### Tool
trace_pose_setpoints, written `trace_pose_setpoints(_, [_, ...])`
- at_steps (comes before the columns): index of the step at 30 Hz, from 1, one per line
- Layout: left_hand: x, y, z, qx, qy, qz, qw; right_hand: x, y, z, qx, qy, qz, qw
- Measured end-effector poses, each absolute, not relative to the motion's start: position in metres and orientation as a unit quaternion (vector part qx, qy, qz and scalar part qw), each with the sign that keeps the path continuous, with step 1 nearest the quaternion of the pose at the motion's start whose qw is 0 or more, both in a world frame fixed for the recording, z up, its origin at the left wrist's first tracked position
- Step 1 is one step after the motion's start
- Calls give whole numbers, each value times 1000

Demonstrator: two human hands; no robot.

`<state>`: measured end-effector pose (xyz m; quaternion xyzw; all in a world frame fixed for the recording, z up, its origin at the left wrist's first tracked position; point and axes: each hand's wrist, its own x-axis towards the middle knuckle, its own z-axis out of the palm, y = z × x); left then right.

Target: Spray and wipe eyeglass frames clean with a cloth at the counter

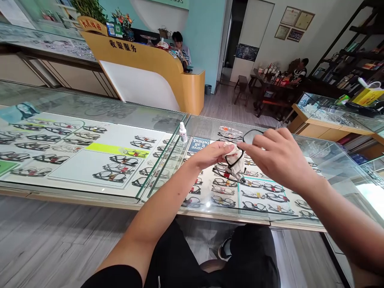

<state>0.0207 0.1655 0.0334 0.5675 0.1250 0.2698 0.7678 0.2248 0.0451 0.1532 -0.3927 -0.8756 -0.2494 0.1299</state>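
Over the glass display counter (168,116), my left hand (210,155) pinches a crumpled whitish cleaning cloth (238,166), wrapped about one rim of a pair of dark-framed eyeglasses (252,131). My right hand (277,158) is closed on the same eyeglasses, its curled fingers hiding part of the frame; the other rim rises above its knuckles. A small white spray bottle (183,133) stands upright on the glass, left of both hands. Beneath the glass lie rows of spectacle frames (223,200), some with red tags.
A second case section with more frames (123,160) extends to the left. Beyond the counter stands a yellow and white cashier desk (156,68) with a person (180,50) behind it. Farther right, another person (300,72) sits by a dark table. A yellow bag (367,96) rests on the right case.
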Motion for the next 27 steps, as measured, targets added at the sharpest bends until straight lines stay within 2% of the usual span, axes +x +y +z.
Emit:
trace_pose_setpoints(4, [27,166,32,551,142,379,729,224,49,127,-482,-781,-61,393])
trace_pose_setpoints(8, [31,167,31,568,158,438,678,219,75,92,-511,-649,222,518])
trace_pose_setpoints(11, [32,166,31,586,170,450,652,215,97,72,-475,-561,364,572])
trace_pose_setpoints(16, [31,165,30,607,220,468,603,213,117,48,-411,-472,482,613])
trace_pose_setpoints(27, [46,159,20,600,259,460,600,206,116,20,-390,-456,480,641])
